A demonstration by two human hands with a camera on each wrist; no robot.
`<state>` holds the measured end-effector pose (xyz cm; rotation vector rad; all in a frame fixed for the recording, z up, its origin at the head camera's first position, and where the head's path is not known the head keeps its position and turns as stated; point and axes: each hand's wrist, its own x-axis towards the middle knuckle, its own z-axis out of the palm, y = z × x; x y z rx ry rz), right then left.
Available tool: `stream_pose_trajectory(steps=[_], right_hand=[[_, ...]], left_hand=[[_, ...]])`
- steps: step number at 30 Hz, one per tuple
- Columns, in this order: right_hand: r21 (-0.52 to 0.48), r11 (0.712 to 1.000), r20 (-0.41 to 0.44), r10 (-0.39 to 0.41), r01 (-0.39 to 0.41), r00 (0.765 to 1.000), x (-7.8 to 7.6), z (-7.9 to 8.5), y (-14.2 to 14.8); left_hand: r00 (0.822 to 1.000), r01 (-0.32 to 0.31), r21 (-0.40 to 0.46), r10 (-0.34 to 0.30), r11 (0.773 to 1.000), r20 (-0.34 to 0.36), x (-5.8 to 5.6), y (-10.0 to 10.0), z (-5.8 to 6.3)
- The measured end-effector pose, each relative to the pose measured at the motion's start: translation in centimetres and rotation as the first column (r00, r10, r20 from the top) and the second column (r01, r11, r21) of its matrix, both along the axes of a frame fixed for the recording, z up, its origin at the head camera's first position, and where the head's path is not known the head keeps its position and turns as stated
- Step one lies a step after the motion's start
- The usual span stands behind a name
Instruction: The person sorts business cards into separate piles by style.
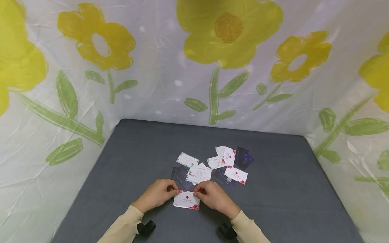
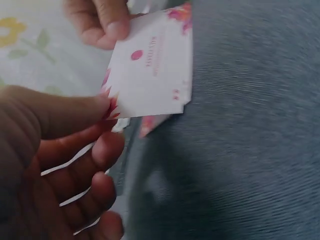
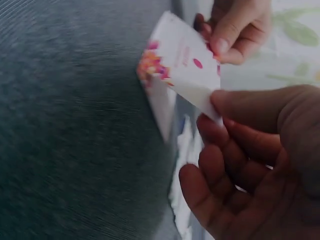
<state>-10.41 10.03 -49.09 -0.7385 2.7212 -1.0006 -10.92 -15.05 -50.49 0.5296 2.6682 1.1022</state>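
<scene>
Between both hands is a white business card (image 1: pixel 186 199) with a red dot and red-pink flowers at its corners. My left hand (image 1: pixel 160 193) pinches its upper left corner, thumb on top, as the left wrist view shows. At the upper right corner my right hand (image 1: pixel 215 198) pinches the same card (image 3: pixel 187 62) between thumb and index finger, its other fingers loosely curled below. Another flowered card shows underneath, mostly hidden by the upper one. Just beyond the hands lies a white card (image 1: pixel 199 173) with a leafy border, over dark cards (image 1: pixel 180 176).
Farther right, a loose group holds a red-flowered card (image 1: pixel 236 174), a leafy card (image 1: pixel 216 162) and dark blue cards (image 1: pixel 244 158), partly overlapping. All lie on a grey cloth-covered table (image 1: pixel 273 202). A flower-printed curtain (image 1: pixel 158 84) encloses the back and sides.
</scene>
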Motion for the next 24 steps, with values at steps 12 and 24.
stream_pose_trajectory(steps=[12,24], right_hand=[[0.192,0.973,-0.148,-0.102,0.13,0.984,0.9,-1.4,-0.7],[0.184,0.973,-0.234,-0.094,0.139,0.968,1.1,-2.1,-1.0]], left_hand=[[0.99,-0.084,-0.186,0.06,0.979,-0.13,0.7,1.5,-1.2],[0.979,-0.12,-0.215,0.08,0.969,-0.185,1.1,2.0,-1.5]])
